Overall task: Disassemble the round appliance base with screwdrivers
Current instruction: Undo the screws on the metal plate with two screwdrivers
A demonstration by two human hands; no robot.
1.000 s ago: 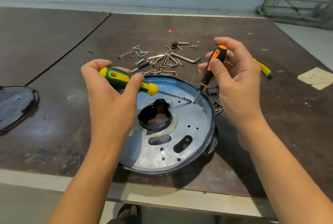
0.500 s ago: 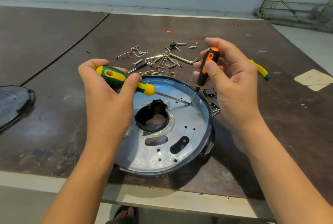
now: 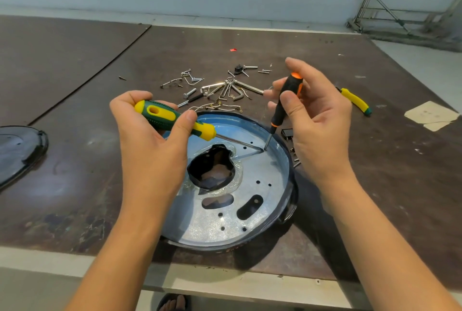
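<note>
At the near edge of a scuffed brown surface (image 3: 375,185), just beyond a sandalled foot (image 3: 175,303) cut off by the bottom of the frame, the round appliance base (image 3: 207,225) lies flat, its silvery metal plate facing up inside a dark rim. Several screw holes in the plate look empty, and a ragged central opening ringed with clear film shows dark parts beneath that are hard to make out. Over the plate, the left hand (image 3: 150,150) grips a green-and-yellow screwdriver (image 3: 172,120) by the handle, its shaft running low across the metal, while the right hand (image 3: 317,130) pinches a slim black-and-orange screwdriver (image 3: 287,95) nearly upright. Both tips meet at one spot close to the far-right rim; whether a screw sits there cannot be told. By the look of things, disassembly is well under way but unfinished: the plate sits in its rim, and this fastening appears to be among the last. Small black clips (image 3: 287,133) lie just beside the rim, partly hidden by the right hand. Farther back, loose screws, springs and hex keys (image 3: 225,90) are scattered together, a yellow-handled tool (image 3: 355,100) lies to the right, and a dark cover (image 3: 17,150), cut off at the left edge, rests well apart. Pale paper scraps (image 3: 432,115) sit at far right, below a metal frame (image 3: 375,10) against the wall.
</note>
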